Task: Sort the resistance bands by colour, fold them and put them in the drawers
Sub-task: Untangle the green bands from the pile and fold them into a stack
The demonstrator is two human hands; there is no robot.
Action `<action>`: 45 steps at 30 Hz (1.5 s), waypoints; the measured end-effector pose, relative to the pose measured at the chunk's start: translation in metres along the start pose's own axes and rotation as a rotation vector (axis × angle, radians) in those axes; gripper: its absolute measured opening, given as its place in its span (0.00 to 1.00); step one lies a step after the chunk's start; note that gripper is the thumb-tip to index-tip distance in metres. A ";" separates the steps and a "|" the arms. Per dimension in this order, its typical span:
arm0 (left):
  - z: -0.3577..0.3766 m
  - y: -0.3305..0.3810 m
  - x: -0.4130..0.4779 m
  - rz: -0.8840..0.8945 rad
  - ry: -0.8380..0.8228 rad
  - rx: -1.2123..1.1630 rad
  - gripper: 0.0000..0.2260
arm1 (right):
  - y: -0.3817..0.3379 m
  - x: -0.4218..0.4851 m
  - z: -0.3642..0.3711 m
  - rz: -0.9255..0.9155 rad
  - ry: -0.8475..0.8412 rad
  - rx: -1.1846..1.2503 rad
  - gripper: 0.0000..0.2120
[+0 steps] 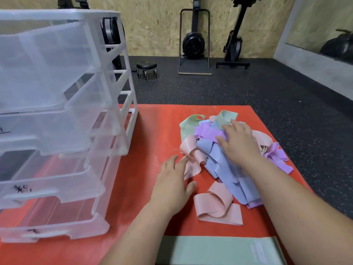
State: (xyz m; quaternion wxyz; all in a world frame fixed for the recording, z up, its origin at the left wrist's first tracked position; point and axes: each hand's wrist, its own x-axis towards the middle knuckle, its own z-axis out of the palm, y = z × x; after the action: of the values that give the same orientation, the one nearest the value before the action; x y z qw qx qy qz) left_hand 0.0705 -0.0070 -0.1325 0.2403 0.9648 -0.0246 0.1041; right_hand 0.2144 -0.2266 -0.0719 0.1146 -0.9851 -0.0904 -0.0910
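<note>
You are looking down at a red exercise mat [150,129] spread on a dark speckled rubber floor [210,88]. Ahead of you, a small black stool [146,66] on castors stands on that floor near the chipboard wall [152,25]. To its right, two exercise machines stand upright against that wall. The left machine [193,43] has a round black flywheel housing inside a metal hoop frame, and the right machine [234,44] rests on a black foot. On your right a mirror [324,29] is set in a grey wall [305,71].

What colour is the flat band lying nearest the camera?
Pale green; the flat band shows best in the head view.
</note>
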 end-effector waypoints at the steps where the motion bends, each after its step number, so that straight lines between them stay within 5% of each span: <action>1: 0.001 0.000 0.001 0.006 0.000 -0.004 0.33 | 0.001 0.013 -0.001 0.005 -0.040 -0.033 0.27; 6: 0.001 0.001 0.000 0.030 -0.007 -0.011 0.32 | 0.005 0.041 -0.002 -0.022 -0.174 -0.156 0.25; 13: -0.010 0.004 -0.008 0.043 0.058 -0.053 0.28 | 0.001 0.007 -0.062 -0.160 0.233 0.122 0.12; 17: -0.019 0.014 -0.022 0.029 0.090 -0.113 0.26 | -0.004 -0.044 -0.109 -0.083 0.412 0.447 0.05; 20: -0.022 0.023 -0.037 0.008 0.086 -0.131 0.22 | -0.001 -0.088 -0.101 -0.016 0.236 0.607 0.10; 26: -0.019 0.048 -0.067 0.019 -0.034 -0.098 0.21 | 0.027 -0.166 -0.030 -0.004 -0.114 0.256 0.29; 33: -0.018 0.065 -0.070 0.062 -0.044 -0.133 0.22 | 0.024 -0.185 -0.028 -0.028 0.000 0.270 0.13; 41: -0.008 0.068 -0.053 0.059 -0.019 -0.259 0.20 | 0.024 -0.159 -0.020 0.194 -0.020 0.591 0.29; 45: -0.006 0.074 -0.035 -0.047 0.003 -0.548 0.14 | 0.003 -0.147 -0.035 0.041 0.149 0.560 0.33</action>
State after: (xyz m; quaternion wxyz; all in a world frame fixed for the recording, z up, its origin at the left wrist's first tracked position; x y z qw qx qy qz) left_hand 0.0276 -0.0698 -0.1003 0.4945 0.8640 -0.0289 0.0896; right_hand 0.0673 -0.2606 -0.0686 0.3904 -0.9072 -0.0835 -0.1325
